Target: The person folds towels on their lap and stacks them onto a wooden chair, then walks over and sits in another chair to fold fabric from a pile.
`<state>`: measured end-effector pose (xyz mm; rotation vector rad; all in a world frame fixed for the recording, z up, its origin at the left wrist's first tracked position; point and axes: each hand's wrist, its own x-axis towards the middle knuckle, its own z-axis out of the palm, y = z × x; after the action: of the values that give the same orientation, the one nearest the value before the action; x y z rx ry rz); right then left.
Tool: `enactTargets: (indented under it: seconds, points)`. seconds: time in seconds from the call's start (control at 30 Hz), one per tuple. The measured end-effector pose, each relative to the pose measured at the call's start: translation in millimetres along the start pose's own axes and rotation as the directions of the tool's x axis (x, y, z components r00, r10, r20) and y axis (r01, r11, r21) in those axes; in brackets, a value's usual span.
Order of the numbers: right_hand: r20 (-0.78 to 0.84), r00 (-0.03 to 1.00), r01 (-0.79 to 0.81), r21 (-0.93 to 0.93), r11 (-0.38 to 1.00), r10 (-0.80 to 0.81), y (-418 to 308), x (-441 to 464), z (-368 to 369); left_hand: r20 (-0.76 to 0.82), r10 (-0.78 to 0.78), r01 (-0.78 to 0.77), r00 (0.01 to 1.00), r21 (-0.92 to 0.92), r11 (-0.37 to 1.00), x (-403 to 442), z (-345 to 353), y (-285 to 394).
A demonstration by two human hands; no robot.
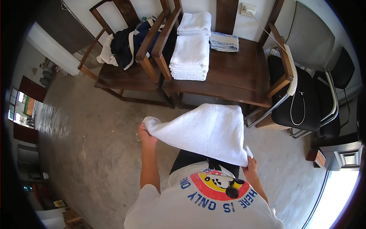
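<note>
A white towel (206, 131) is stretched out in the air in front of my body. My left hand (145, 133) grips its left corner, fingers closed around the cloth. At the opposite end, my right hand (250, 167) pinches the lower right corner. The towel's far edge hangs toward the wooden bench. On that bench stands a stack of folded white towels (190, 57), with another folded white towel (194, 23) behind it. Beside them lies a folded blue-and-white towel (224, 41).
The wooden bench (236, 72) has armrests on both sides. Left of it, a wooden chair (126, 80) bears dark and light clothes (124, 49). At right are black chairs (291, 95) with a white cable (263, 28) running from a wall socket (248, 9). Concrete floor (95, 145) lies around me.
</note>
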<state>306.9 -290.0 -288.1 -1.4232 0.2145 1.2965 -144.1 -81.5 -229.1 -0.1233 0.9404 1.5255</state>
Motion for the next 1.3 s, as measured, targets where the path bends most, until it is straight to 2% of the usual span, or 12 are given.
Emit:
enactTargets:
  seconds: [0.13,0.23,0.3,0.43,0.6,0.67,0.77,0.87,0.97,1.07,1.2,1.3]
  points:
    - [-0.164,0.978,-0.14,-0.065,0.988,0.128,16.8,37.2,-32.3,-0.025,0.039,-0.034,0.999,0.159,0.987,25.5,-22.8,-2.9]
    - [-0.16,0.973,-0.172,-0.017,0.985,0.167,38.3,79.0,-66.4,-0.083,-0.034,0.045,0.996,0.132,0.99,39.0,-36.3,0.8]
    - [-0.181,0.967,-0.178,0.035,0.983,0.181,39.5,89.9,-73.0,-0.098,-0.004,0.014,0.995,0.103,0.995,55.3,-58.4,1.8]
    - [-0.004,0.99,-0.138,0.266,0.954,0.144,8.4,121.5,-90.5,-0.151,-0.012,0.017,0.989,0.036,0.999,54.6,-53.2,12.3]
    - [0.05,0.942,0.301,0.31,0.902,-0.332,-108.5,83.3,-53.1,-0.026,0.123,-0.12,0.992,0.085,0.989,50.6,-18.6,30.2]
    - [0.018,0.839,0.517,0.284,0.807,-0.544,-159.9,28.9,-27.9,0.091,0.226,-0.237,0.97,0.14,0.961,28.1,9.0,42.3]
    - [-0.084,0.624,0.774,0.202,0.6,-0.777,-194.4,-39.5,-21.2,0.224,0.247,-0.281,0.943,0.134,0.95,-19.9,26.8,62.4]
    - [-0.169,0.427,0.903,0.041,0.427,-0.888,-196.3,-74.9,-27.0,0.132,0.345,-0.362,0.929,0.139,0.922,-94.6,68.8,64.6]
    - [-0.34,0.443,0.887,0.035,0.46,-0.829,-180.8,-85.2,-24.6,0.143,0.428,-0.445,0.892,0.121,0.887,-123.4,71.0,66.9]
    - [-0.241,0.519,0.847,0.01,0.532,-0.82,-159.3,-54.9,-59.4,0.117,0.464,-0.478,0.878,0.172,0.861,-121.0,63.0,61.8]
    - [-0.315,0.684,0.71,0.079,0.699,-0.658,-145.0,-37.6,-56.4,0.181,0.443,-0.476,0.878,0.235,0.847,-98.5,55.9,48.2]
    - [-0.324,0.63,0.75,0.015,0.662,-0.706,-146.0,-34.1,-25.3,0.213,0.457,-0.502,0.864,0.275,0.82,-91.3,77.7,33.3]
